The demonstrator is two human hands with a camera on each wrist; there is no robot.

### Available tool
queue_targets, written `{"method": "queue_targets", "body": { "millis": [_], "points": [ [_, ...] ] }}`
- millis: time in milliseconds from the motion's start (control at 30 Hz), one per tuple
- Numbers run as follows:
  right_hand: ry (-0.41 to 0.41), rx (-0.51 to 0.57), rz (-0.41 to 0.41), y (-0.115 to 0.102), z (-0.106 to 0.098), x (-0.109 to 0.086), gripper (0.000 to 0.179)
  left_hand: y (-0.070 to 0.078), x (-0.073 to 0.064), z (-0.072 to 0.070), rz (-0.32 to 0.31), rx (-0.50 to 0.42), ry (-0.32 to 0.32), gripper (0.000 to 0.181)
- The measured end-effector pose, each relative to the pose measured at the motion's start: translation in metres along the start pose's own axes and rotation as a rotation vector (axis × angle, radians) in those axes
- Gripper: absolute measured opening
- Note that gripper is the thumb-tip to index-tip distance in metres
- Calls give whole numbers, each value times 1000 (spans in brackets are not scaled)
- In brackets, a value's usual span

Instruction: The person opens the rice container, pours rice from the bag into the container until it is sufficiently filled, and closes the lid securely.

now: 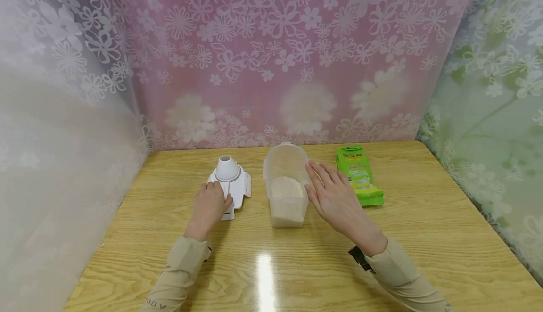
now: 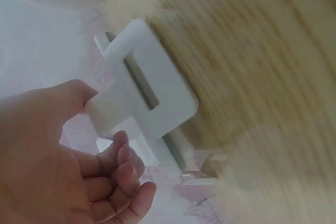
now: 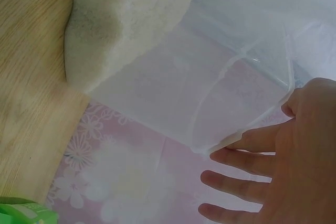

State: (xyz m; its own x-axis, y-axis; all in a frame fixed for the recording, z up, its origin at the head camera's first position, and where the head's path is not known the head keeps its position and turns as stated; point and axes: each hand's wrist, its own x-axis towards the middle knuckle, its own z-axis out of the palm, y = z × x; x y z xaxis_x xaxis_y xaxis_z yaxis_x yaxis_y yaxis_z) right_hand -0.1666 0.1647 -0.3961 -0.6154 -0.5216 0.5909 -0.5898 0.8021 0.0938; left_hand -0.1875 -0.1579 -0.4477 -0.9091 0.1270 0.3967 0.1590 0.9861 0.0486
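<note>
My left hand [image 1: 209, 208] grips a raised part of a white plastic lid [image 1: 237, 187], thumb on one side and curled fingers on the other. The lid has slotted side clips and a cone-shaped spout [image 1: 227, 167]. To its right stands a clear, lidless plastic container [image 1: 286, 201] partly filled with white rice [image 1: 286, 187]. My right hand [image 1: 339, 203] touches the container's right rim with nearly straight, spread fingers. In the right wrist view the fingertips [image 3: 220, 155] meet the rim. The left wrist view shows a clip [image 2: 163, 72] of the lid close to the tabletop.
A green and yellow printed bag [image 1: 357, 175] lies on the wooden table [image 1: 169, 265] right of the container. Floral curtains [image 1: 271, 67] hang behind the table and at both sides.
</note>
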Motion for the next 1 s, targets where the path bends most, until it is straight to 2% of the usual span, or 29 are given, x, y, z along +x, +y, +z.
{"method": "queue_targets", "body": {
  "millis": [100, 467, 600, 733, 1000],
  "points": [
    [-8, 3, 2, 0, 0, 0, 71, 0, -1, 1, -11, -4, 26, 33],
    [-9, 18, 11, 0, 1, 0, 69, -5, 1, 10, 35, 19, 211, 33],
    [-3, 12, 7, -1, 2, 1, 70, -5, 3, 11, 24, 3, 268, 34],
    [10, 6, 3, -1, 2, 1, 70, -5, 7, 10, -3, -28, 282, 34],
    [10, 9, 4, 0, 2, 0, 70, -2, 6, 5, -33, -88, 248, 34]
  ]
}}
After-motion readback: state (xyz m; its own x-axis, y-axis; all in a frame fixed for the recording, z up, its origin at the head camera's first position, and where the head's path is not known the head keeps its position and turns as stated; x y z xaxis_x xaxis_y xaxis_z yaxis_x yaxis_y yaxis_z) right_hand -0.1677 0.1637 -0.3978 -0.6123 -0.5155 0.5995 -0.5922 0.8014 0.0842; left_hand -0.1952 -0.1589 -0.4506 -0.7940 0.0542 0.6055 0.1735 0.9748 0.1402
